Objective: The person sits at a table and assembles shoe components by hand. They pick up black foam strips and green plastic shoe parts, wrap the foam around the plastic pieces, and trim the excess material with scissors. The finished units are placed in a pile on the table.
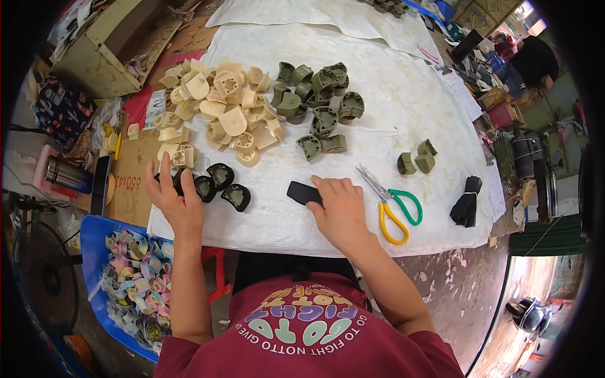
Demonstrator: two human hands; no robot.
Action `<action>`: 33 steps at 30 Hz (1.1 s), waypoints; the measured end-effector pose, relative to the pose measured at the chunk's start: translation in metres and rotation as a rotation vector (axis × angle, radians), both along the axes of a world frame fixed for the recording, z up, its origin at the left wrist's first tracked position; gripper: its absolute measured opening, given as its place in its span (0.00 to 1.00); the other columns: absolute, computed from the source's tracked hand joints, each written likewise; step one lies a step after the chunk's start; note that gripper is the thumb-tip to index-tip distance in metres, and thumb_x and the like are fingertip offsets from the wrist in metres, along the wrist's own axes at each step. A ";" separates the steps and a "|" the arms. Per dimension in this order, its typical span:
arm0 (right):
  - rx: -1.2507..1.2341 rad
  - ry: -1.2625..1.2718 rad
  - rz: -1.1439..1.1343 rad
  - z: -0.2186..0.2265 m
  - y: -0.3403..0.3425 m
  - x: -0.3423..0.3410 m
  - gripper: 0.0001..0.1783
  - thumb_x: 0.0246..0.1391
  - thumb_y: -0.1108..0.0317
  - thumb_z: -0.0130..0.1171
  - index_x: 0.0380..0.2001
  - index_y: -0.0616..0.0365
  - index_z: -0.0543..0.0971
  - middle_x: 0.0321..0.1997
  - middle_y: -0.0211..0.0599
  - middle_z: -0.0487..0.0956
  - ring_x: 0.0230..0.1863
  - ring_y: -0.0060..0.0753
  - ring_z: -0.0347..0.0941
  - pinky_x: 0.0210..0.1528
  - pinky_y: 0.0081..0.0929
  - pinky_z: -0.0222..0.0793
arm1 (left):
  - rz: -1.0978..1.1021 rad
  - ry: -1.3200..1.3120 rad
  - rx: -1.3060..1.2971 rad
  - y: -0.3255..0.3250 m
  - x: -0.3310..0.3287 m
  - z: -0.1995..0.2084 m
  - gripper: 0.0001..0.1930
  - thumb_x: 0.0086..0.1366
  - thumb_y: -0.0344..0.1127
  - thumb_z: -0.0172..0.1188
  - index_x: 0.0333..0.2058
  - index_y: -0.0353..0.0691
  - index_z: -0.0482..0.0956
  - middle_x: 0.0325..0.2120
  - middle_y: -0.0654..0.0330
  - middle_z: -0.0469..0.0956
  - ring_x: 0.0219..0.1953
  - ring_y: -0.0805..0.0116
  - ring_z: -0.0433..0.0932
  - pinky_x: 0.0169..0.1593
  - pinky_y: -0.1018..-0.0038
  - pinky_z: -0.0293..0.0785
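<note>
My left hand (pixel 178 205) is at the left of the white-covered table, its fingers spread. It lies over a black-covered heel block, which it partly hides. Close beside it are several more heel blocks wrapped in black, one of them (pixel 236 197) nearest the middle, their hollow sides showing green. My right hand (pixel 342 208) has its thumb and fingers closed around the right end of a flat black strip (pixel 300 192) lying on the table. To the right of that hand rest open-bladed scissors (pixel 386 196) with one green and one yellow handle.
A heap of beige heel blocks (pixel 233 121) spreads at the back left, and dark green ones (pixel 324 120) stand beside it. A tied black bundle (pixel 466 201) lies at the right. Below the table's left edge is a blue bin (pixel 94 264) of colourful scraps. A bottle (pixel 68 175) stands far left.
</note>
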State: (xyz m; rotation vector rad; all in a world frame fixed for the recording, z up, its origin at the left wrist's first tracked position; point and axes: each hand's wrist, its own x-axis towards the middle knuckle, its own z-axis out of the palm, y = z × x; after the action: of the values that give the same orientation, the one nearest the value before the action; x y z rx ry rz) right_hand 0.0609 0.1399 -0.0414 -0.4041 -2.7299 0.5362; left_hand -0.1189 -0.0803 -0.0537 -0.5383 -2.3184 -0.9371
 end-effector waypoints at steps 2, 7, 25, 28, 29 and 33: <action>0.016 -0.072 -0.010 -0.006 -0.003 -0.005 0.22 0.42 0.67 0.65 0.44 0.56 0.77 0.37 0.34 0.77 0.42 0.39 0.69 0.44 0.38 0.60 | -0.094 -0.020 0.149 0.014 0.015 0.015 0.21 0.61 0.28 0.57 0.54 0.36 0.71 0.56 0.44 0.62 0.58 0.48 0.62 0.60 0.60 0.59; -0.409 -0.044 -0.038 0.001 0.005 -0.005 0.20 0.42 0.71 0.65 0.43 0.58 0.77 0.33 0.36 0.78 0.39 0.34 0.72 0.45 0.33 0.64 | -0.431 -0.250 0.216 0.036 0.060 0.023 0.20 0.61 0.27 0.57 0.53 0.35 0.71 0.53 0.49 0.68 0.57 0.59 0.66 0.59 0.65 0.61; -0.441 0.195 -0.055 0.048 0.008 0.013 0.08 0.47 0.68 0.63 0.28 0.61 0.79 0.27 0.40 0.77 0.25 0.37 0.77 0.27 0.30 0.72 | -0.843 -0.940 0.250 0.104 0.108 0.053 0.15 0.61 0.20 0.50 0.46 0.31 0.76 0.31 0.63 0.74 0.37 0.78 0.73 0.40 0.81 0.69; -0.355 0.175 -0.051 0.048 0.009 0.014 0.07 0.47 0.68 0.61 0.28 0.61 0.78 0.27 0.42 0.77 0.25 0.39 0.77 0.28 0.31 0.72 | -0.884 -0.826 0.300 0.108 0.113 0.045 0.18 0.60 0.20 0.49 0.50 0.30 0.73 0.31 0.57 0.73 0.30 0.73 0.71 0.33 0.78 0.68; -0.386 0.171 -0.062 0.050 0.009 0.014 0.07 0.47 0.69 0.61 0.28 0.62 0.78 0.27 0.42 0.77 0.25 0.40 0.76 0.28 0.31 0.72 | -0.869 -0.843 0.307 0.108 0.113 0.045 0.18 0.60 0.20 0.50 0.50 0.31 0.74 0.31 0.57 0.73 0.29 0.73 0.71 0.33 0.78 0.68; -0.736 0.128 -0.041 0.041 0.017 0.018 0.06 0.52 0.73 0.58 0.30 0.66 0.78 0.27 0.31 0.78 0.24 0.19 0.72 0.26 0.19 0.68 | -0.830 -0.857 0.309 0.107 0.113 0.043 0.17 0.60 0.21 0.51 0.49 0.31 0.75 0.30 0.58 0.74 0.28 0.75 0.71 0.33 0.79 0.68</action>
State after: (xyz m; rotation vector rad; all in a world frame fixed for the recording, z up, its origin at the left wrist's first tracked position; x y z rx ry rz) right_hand 0.0789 0.1572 -0.0009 -0.5653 -2.3095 1.4949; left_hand -0.0063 0.0269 -0.0110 -1.1767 -2.5566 -2.2265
